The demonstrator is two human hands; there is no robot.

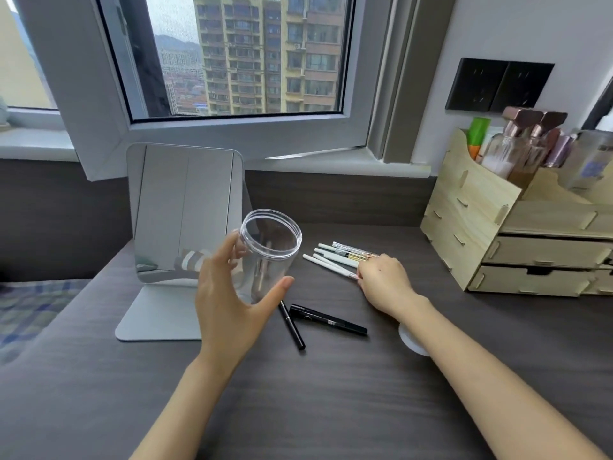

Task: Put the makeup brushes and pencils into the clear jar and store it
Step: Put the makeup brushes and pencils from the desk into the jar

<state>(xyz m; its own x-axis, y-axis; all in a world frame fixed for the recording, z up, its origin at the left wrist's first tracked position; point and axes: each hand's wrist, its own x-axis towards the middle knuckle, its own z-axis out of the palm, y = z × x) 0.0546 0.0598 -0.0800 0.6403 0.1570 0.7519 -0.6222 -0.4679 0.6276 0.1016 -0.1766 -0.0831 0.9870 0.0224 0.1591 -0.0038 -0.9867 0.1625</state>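
The empty jar [270,257] is held tilted, mouth toward one o'clock, in the left hand [232,293], thumb and fingers round its wall. At its three o'clock, the right hand [384,283] closes on the brushes [338,258]; two pencils [311,322] lie at five o'clock on the tabletop [331,393]. Best to gather the brushes together and feed them handles first.

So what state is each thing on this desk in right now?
jar: open, no lid, empty, held tilted.
left hand: gripping the jar.
right hand: resting on the brush ends, grip unclear.
white brushes: lying bundled on the desk.
black pencils: lying loose, untouched.
white lid: on the desk, partly hidden by the arm.
mirror: standing upright.
drawers: closed.
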